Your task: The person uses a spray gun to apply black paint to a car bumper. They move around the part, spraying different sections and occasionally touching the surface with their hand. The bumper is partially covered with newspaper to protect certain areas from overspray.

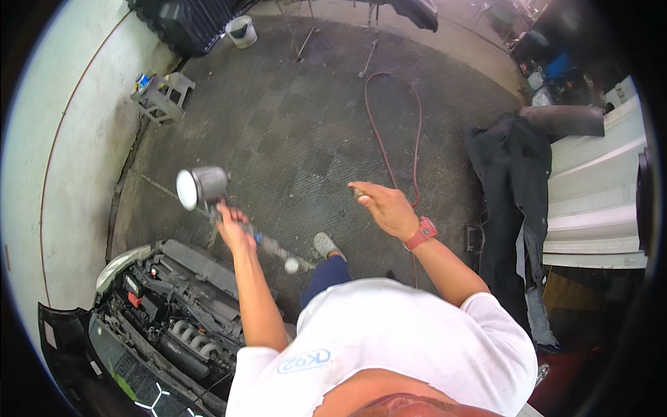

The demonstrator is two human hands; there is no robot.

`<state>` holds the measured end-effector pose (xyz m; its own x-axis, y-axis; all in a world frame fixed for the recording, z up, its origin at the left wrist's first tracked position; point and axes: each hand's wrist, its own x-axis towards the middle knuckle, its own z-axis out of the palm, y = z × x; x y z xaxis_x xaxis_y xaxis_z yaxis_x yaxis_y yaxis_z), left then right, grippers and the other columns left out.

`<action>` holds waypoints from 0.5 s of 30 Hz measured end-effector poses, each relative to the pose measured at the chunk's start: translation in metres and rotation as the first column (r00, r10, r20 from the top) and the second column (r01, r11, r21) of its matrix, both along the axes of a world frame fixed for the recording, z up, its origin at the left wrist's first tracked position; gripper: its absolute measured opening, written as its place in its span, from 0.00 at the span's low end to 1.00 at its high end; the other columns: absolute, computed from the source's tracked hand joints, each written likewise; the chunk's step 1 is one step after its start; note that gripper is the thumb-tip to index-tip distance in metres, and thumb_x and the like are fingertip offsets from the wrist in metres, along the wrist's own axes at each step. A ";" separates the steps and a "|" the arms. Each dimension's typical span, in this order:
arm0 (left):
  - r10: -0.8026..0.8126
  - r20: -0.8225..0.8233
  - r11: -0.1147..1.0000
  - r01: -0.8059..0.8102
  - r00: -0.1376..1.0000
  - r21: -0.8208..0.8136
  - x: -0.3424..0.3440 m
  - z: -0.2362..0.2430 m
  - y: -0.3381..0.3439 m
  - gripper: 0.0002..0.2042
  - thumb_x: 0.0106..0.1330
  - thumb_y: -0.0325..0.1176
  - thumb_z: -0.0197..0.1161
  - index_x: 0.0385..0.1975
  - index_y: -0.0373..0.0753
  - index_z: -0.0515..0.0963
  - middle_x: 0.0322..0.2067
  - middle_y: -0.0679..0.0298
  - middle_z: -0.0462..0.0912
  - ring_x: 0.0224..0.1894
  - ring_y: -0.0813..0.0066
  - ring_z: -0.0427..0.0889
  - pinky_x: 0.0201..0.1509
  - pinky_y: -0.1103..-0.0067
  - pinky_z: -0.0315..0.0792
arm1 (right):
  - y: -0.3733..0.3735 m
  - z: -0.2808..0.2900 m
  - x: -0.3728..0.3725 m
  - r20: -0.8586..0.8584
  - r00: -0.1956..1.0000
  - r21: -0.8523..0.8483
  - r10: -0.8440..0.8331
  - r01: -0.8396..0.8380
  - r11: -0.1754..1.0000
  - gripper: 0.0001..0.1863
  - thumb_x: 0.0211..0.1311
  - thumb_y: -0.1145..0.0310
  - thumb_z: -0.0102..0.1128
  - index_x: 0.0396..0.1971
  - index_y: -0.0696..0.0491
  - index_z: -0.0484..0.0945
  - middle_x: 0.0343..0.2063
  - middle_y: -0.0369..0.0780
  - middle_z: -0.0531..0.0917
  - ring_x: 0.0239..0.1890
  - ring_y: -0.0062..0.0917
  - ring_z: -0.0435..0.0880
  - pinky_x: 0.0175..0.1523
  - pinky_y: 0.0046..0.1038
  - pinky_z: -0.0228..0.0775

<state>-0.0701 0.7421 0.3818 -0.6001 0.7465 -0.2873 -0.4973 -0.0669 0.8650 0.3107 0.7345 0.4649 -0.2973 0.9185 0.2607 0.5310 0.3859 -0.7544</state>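
Note:
My left hand [236, 226] is closed around the handle of a paint spray gun [211, 183] with a grey cup and a round white end. Below that hand, a blurred fitting with a blue part and a round white gauge [292, 265] trails toward my leg. My right hand [389, 210], a red watch on its wrist, is closed with a small metallic piece [357, 190] at its fingertips. It looks like an air hose coupling, though most of it is hidden. A thin red hose [370, 118] loops over the floor and passes behind the right hand.
On the left stands a car with its engine bay [184, 333] exposed, close to my left arm. A grey step stool [163, 97] and a white bucket [242, 32] are by the wall. Dark fabric [511, 181] hangs over white panels [594, 187] on the right.

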 end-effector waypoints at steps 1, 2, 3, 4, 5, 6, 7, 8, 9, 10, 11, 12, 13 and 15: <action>0.028 0.001 1.000 -0.028 1.000 0.000 -0.010 0.014 0.035 0.21 0.82 0.47 0.60 0.61 0.34 0.73 0.26 0.75 0.63 0.29 0.83 0.65 0.31 0.80 0.64 | 0.010 -0.004 -0.019 0.048 0.998 -0.085 0.039 -0.035 0.996 0.20 0.79 0.52 0.59 0.58 0.51 0.82 0.42 0.44 0.89 0.41 0.39 0.90 0.47 0.38 0.81; 0.057 -0.008 0.998 -0.057 0.998 -0.008 -0.019 0.027 0.065 0.18 0.83 0.47 0.60 0.56 0.37 0.74 0.26 0.76 0.62 0.29 0.84 0.65 0.30 0.79 0.63 | 0.018 -0.009 -0.036 0.082 0.993 -0.178 0.084 -0.068 0.982 0.20 0.78 0.53 0.61 0.57 0.51 0.82 0.40 0.44 0.90 0.40 0.40 0.90 0.46 0.38 0.80; 0.076 0.011 0.997 -0.076 0.997 0.016 -0.027 0.042 0.091 0.15 0.83 0.46 0.60 0.52 0.39 0.73 0.26 0.75 0.62 0.28 0.83 0.64 0.30 0.79 0.62 | 0.025 -0.012 -0.052 0.114 0.985 -0.270 0.133 -0.098 0.958 0.20 0.77 0.53 0.62 0.57 0.51 0.83 0.39 0.44 0.90 0.39 0.41 0.90 0.46 0.39 0.80; 0.100 0.032 0.993 -0.102 0.994 0.061 -0.034 0.058 0.122 0.13 0.83 0.45 0.59 0.48 0.42 0.72 0.26 0.75 0.63 0.28 0.83 0.64 0.30 0.79 0.62 | 0.038 -0.013 -0.066 0.096 0.988 -0.240 0.118 -0.092 0.966 0.19 0.77 0.53 0.62 0.55 0.51 0.83 0.37 0.44 0.90 0.38 0.42 0.90 0.44 0.40 0.80; 0.105 0.039 0.991 -0.108 0.994 0.083 -0.046 0.069 0.151 0.13 0.83 0.45 0.59 0.48 0.42 0.71 0.27 0.75 0.63 0.28 0.83 0.65 0.30 0.79 0.63 | 0.050 -0.015 -0.079 0.078 0.991 -0.212 0.105 -0.087 0.973 0.18 0.76 0.53 0.63 0.53 0.51 0.84 0.35 0.44 0.90 0.37 0.43 0.90 0.43 0.40 0.79; 0.104 0.047 0.990 -0.108 0.993 0.090 -0.055 0.075 0.177 0.13 0.83 0.45 0.58 0.48 0.42 0.70 0.27 0.74 0.64 0.28 0.83 0.65 0.30 0.78 0.64 | 0.058 -0.019 -0.089 0.061 0.994 -0.199 0.087 -0.074 0.977 0.17 0.76 0.54 0.63 0.51 0.51 0.84 0.33 0.44 0.90 0.36 0.43 0.90 0.42 0.41 0.79; 0.116 0.034 0.988 -0.119 0.993 0.094 -0.059 0.084 0.204 0.13 0.83 0.45 0.57 0.49 0.42 0.70 0.27 0.74 0.64 0.28 0.83 0.65 0.31 0.78 0.64 | 0.070 -0.019 -0.098 0.052 0.996 -0.207 0.066 -0.054 0.977 0.17 0.75 0.54 0.64 0.51 0.52 0.84 0.31 0.44 0.89 0.33 0.42 0.89 0.40 0.39 0.78; 0.125 0.020 0.988 -0.126 0.992 0.093 -0.059 0.092 0.226 0.12 0.84 0.45 0.56 0.50 0.43 0.70 0.28 0.73 0.65 0.28 0.83 0.65 0.31 0.78 0.65 | 0.088 -0.016 -0.105 0.042 0.998 -0.220 0.041 -0.030 0.975 0.17 0.75 0.55 0.65 0.52 0.53 0.85 0.30 0.45 0.88 0.30 0.41 0.87 0.38 0.38 0.77; 0.144 0.018 0.987 -0.145 0.989 0.070 -0.054 0.103 0.248 0.12 0.84 0.45 0.56 0.49 0.43 0.69 0.28 0.73 0.64 0.28 0.83 0.65 0.31 0.78 0.65 | 0.104 -0.013 -0.112 0.037 0.999 -0.224 0.010 -0.002 0.975 0.17 0.75 0.56 0.66 0.52 0.54 0.85 0.29 0.45 0.87 0.27 0.40 0.86 0.36 0.36 0.75; 0.164 0.021 0.983 -0.165 0.986 0.075 -0.048 0.113 0.273 0.12 0.84 0.45 0.55 0.49 0.43 0.69 0.28 0.73 0.64 0.27 0.82 0.65 0.30 0.78 0.65 | 0.122 -0.009 -0.118 -0.011 1.000 -0.235 -0.010 0.008 0.972 0.17 0.75 0.56 0.66 0.51 0.54 0.85 0.28 0.45 0.87 0.26 0.39 0.85 0.35 0.35 0.74; 0.166 0.017 0.983 -0.167 0.986 0.081 -0.045 0.113 0.288 0.12 0.83 0.44 0.56 0.48 0.43 0.69 0.27 0.73 0.64 0.27 0.82 0.64 0.30 0.78 0.65 | 0.140 -0.006 -0.123 -0.059 0.998 -0.246 -0.034 0.018 0.969 0.17 0.75 0.56 0.66 0.51 0.54 0.85 0.27 0.45 0.86 0.25 0.38 0.84 0.34 0.35 0.74; 0.164 0.016 0.981 -0.164 0.986 0.102 -0.042 0.114 0.312 0.11 0.83 0.44 0.56 0.47 0.43 0.69 0.27 0.73 0.64 0.26 0.82 0.64 0.29 0.78 0.65 | 0.163 -0.003 -0.126 -0.107 0.992 -0.243 -0.061 0.033 0.970 0.17 0.75 0.57 0.66 0.51 0.55 0.85 0.26 0.46 0.85 0.24 0.37 0.83 0.33 0.34 0.73; 0.158 0.017 0.979 -0.159 0.987 0.124 -0.039 0.116 0.337 0.11 0.83 0.43 0.56 0.46 0.43 0.69 0.27 0.73 0.64 0.26 0.82 0.64 0.28 0.79 0.64 | 0.183 -0.007 -0.128 -0.120 0.989 -0.246 -0.089 0.057 0.968 0.17 0.75 0.56 0.66 0.50 0.54 0.85 0.24 0.46 0.83 0.22 0.34 0.81 0.32 0.34 0.72; 0.148 0.002 0.984 -0.148 0.989 0.102 -0.038 0.113 0.369 0.11 0.83 0.43 0.56 0.43 0.43 0.68 0.26 0.74 0.63 0.25 0.82 0.64 0.26 0.79 0.64 | 0.214 -0.011 -0.137 -0.093 0.992 -0.230 -0.090 0.066 0.971 0.17 0.75 0.55 0.67 0.49 0.54 0.85 0.23 0.46 0.82 0.22 0.34 0.81 0.31 0.34 0.71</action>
